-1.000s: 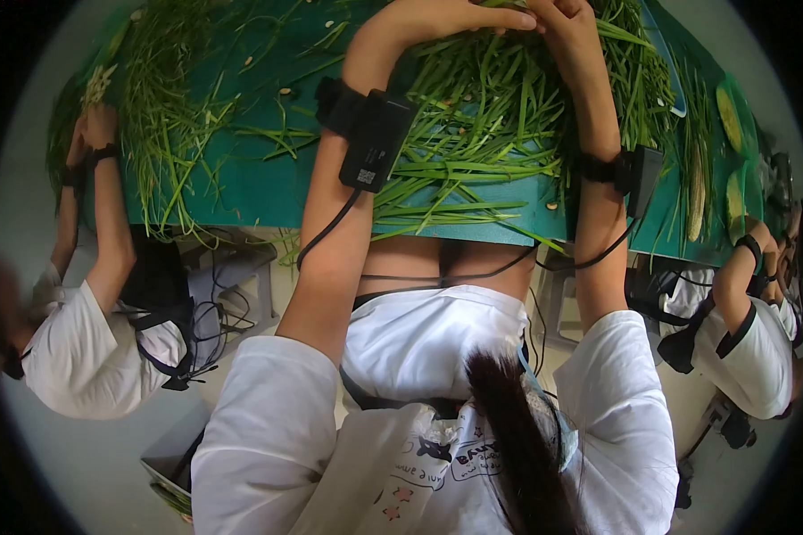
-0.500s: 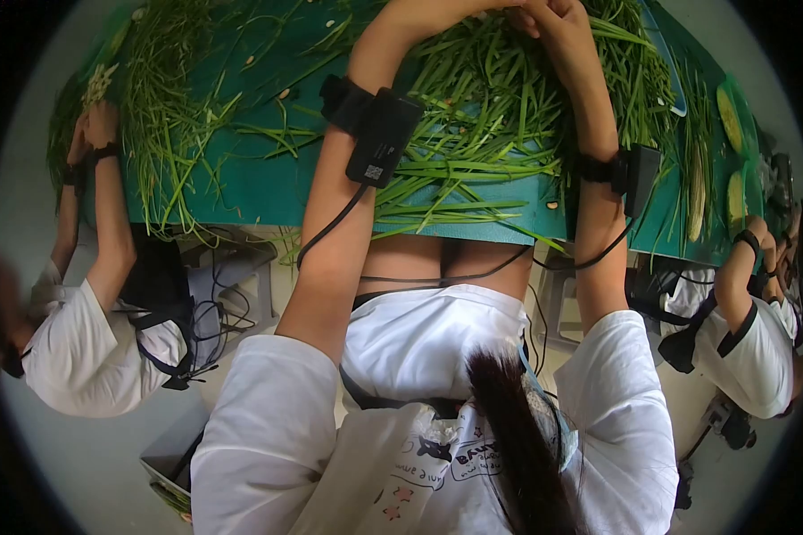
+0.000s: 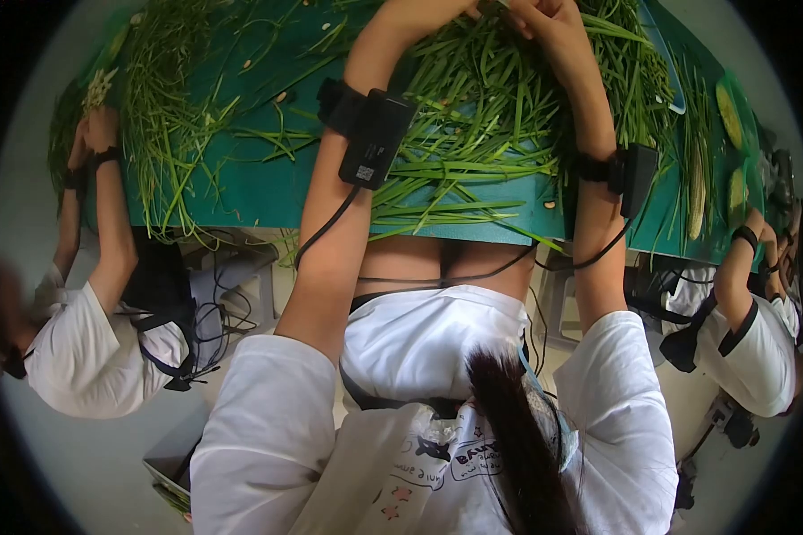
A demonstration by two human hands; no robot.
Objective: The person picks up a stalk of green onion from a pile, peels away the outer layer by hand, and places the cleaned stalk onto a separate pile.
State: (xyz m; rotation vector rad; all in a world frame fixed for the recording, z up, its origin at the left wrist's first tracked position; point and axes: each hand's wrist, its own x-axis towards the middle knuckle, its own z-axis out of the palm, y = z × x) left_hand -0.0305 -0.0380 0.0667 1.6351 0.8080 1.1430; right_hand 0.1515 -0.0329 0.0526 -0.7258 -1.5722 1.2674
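My right hand (image 3: 547, 20) is at the top edge above a pile of long green stalks (image 3: 491, 98), its fingers curled together; what they hold is too small to make out. My left hand (image 3: 480, 7) is mostly cut off by the top edge, just left of the right one, and its fingers are hidden. Both wrists wear black straps with boxes and cables. Loose stalks lie across the front of the green table (image 3: 259, 192) between my forearms.
At the left, a co-worker's hands (image 3: 98, 129) hold a pale-tipped bunch beside more stalks (image 3: 161, 116). A blue-edged tray (image 3: 678, 96) borders the pile. Farther right are a bundle (image 3: 696, 196), green netting bags (image 3: 732, 116) and another co-worker's arm (image 3: 734, 281). Cables hang below the table.
My left hand has shifted left and further out of view, away from the right one. The right hand has moved slightly up and left. The right co-worker's hand has shifted slightly.
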